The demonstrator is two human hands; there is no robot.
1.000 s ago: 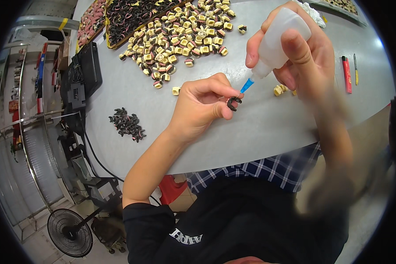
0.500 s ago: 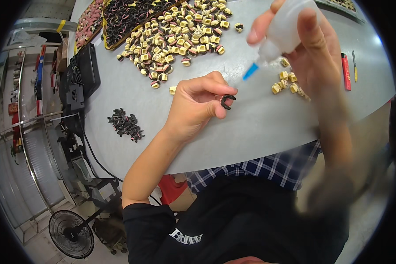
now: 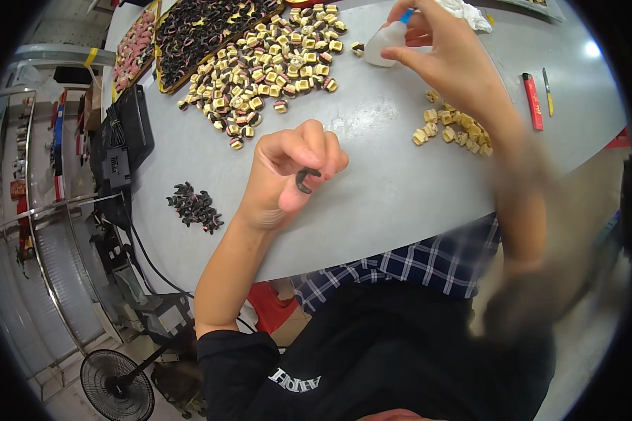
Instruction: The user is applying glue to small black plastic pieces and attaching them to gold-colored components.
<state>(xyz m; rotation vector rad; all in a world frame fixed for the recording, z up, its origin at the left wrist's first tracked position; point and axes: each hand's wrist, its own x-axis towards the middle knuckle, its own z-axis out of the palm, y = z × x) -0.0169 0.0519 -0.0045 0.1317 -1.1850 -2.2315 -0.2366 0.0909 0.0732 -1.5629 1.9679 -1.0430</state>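
Observation:
My left hand point(image 3: 272, 172) is raised over the middle of the table, thumb and fingers pinching a small black C-shaped piece point(image 3: 302, 184). At the far side, my right hand point(image 3: 463, 63) reaches forward and grips a translucent white squeeze bottle point(image 3: 379, 48) by its side. The bottle stands nearly upright with its blue nozzle point(image 3: 406, 15) pointing up; its base appears to be at the tabletop. Left of my left hand lies a small heap of black curved pieces point(image 3: 193, 208). Beneath my right forearm is a cluster of cream-coloured block-like pieces point(image 3: 446, 125).
A large pile of cream-and-black pieces point(image 3: 274, 67) spreads over the far grey table point(image 3: 372, 175). Behind it are a tray of black pieces point(image 3: 196, 31) and one of pink pieces point(image 3: 135, 49). A red flat item point(image 3: 532, 102) and a yellow-handled thin tool point(image 3: 548, 95) lie right. A fan point(image 3: 116, 386) stands lower left.
My right hand has moved away to the far side, and the bottle has turned from nozzle down to nozzle up. My left hand has shifted left, still pinching the black piece.

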